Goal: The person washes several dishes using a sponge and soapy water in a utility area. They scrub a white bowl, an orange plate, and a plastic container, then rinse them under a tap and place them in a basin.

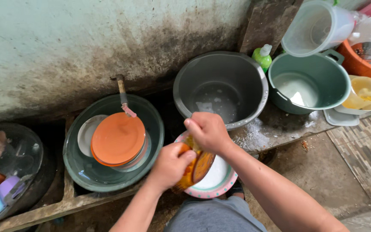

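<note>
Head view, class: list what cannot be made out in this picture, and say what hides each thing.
- Amber item held over the patterned bowl: the left hand and right hand cover most of it, so its kind stays unclear.
- White plate in the green basin: largely hidden under the orange plate.
- Orange tub, top right: cut off by the frame edge.
- Dark basin on the left: contents cut off by the edge.

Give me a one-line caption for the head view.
Both hands, left and right, hold an amber cup over a white plate, beside a grey basin.
</note>
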